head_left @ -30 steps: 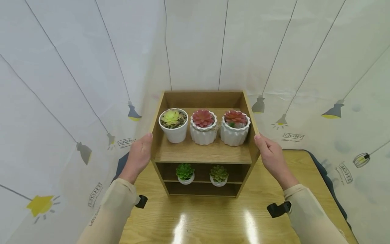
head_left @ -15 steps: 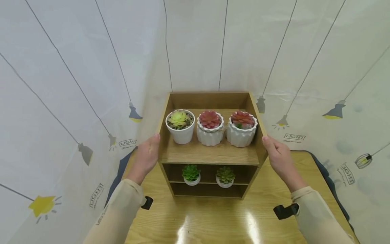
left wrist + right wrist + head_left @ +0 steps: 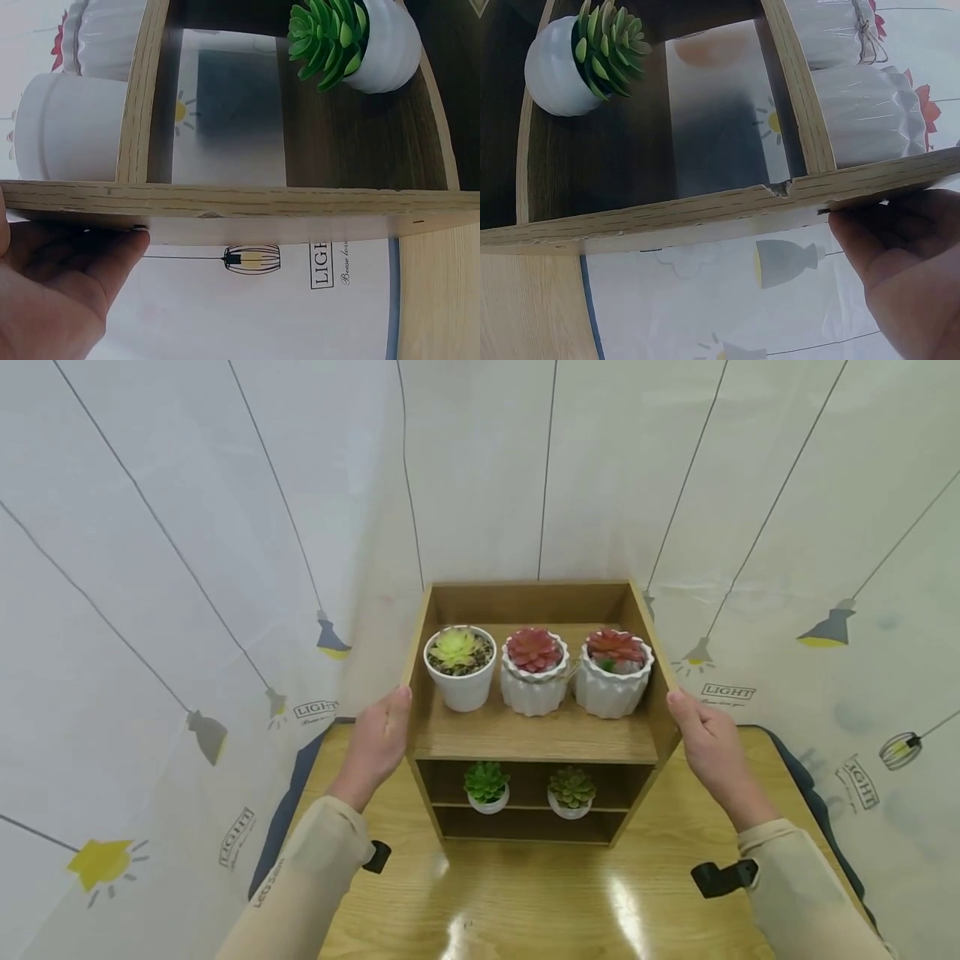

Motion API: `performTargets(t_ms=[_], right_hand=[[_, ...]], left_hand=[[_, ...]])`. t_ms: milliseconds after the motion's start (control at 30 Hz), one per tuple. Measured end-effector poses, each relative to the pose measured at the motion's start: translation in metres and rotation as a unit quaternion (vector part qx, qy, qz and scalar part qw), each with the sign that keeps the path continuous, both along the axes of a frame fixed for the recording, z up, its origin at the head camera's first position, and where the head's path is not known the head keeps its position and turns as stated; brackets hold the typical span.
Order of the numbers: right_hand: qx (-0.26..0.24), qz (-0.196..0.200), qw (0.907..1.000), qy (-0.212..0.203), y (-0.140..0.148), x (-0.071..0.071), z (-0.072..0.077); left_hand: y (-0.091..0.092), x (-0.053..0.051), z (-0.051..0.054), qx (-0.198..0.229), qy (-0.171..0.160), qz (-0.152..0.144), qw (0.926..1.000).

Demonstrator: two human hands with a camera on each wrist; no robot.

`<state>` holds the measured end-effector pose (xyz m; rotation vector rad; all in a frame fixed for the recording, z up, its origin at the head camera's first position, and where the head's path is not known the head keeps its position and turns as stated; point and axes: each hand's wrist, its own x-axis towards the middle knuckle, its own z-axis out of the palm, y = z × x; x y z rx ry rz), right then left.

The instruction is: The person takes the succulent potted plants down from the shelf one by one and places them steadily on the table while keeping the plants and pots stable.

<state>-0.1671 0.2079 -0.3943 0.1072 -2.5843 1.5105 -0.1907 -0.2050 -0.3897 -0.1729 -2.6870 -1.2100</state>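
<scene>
Between my hands, in the head view, is a small wooden shelf (image 3: 536,739). My left hand (image 3: 375,739) grips its left side panel near the top, and my right hand (image 3: 708,743) grips the right one. On the top level stand a white pot with a yellow-green succulent (image 3: 461,667) and two fluted white pots with red succulents (image 3: 535,670) (image 3: 615,672). Below sit a bright green succulent (image 3: 487,787) and a duller green succulent (image 3: 572,791), both in round white pots. In the wrist views, fingers press the outer side panels. Whether the shelf's base touches the table cannot be told.
A glossy wooden table (image 3: 540,902) lies beneath and in front of the shelf. Pale sheets printed with hanging lamps (image 3: 480,468) enclose it at the back and both sides. Black wrist mounts (image 3: 723,878) stick out from both sleeves.
Both hands and the shelf with its pots have shifted steadily to the right in the head view. The grip stays the same, and the pots keep their places on the shelf.
</scene>
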Motion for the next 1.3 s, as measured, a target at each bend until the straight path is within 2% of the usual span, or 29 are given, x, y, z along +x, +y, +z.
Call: performTargets(t_ms=[167, 433, 633, 833, 967, 1300], right_hand=[[0.002, -0.006, 1.0, 0.0, 0.0005, 0.0006, -0.0002], [-0.009, -0.01, 0.9999, -0.006, -0.0023, 0.0036, 0.0019], [-0.013, -0.012, 0.9997, -0.018, -0.0044, 0.0049, 0.002], [0.0, -0.018, 0.9992, -0.037, -0.004, 0.0066, 0.0046], [0.007, -0.011, 0.9989, -0.045, -0.002, 0.0076, 0.005], [0.003, 0.0, 0.9997, -0.026, 0.001, 0.0073, 0.0019]], left_hand=[[0.0001, -0.002, -0.0026, -0.005, 0.013, -0.001, 0.9999], [-0.0014, -0.0024, -0.0009, -0.003, 0.009, -0.007, 0.9999], [-0.0009, -0.0027, -0.0019, -0.004, 0.029, -0.013, 0.9995], [-0.0008, -0.0036, -0.0014, 0.0, 0.011, -0.024, 0.9996], [-0.0003, -0.0036, -0.0009, 0.01, 0.016, -0.03, 0.9994], [-0.001, -0.004, 0.0, 0.017, 0.028, -0.035, 0.9988]])
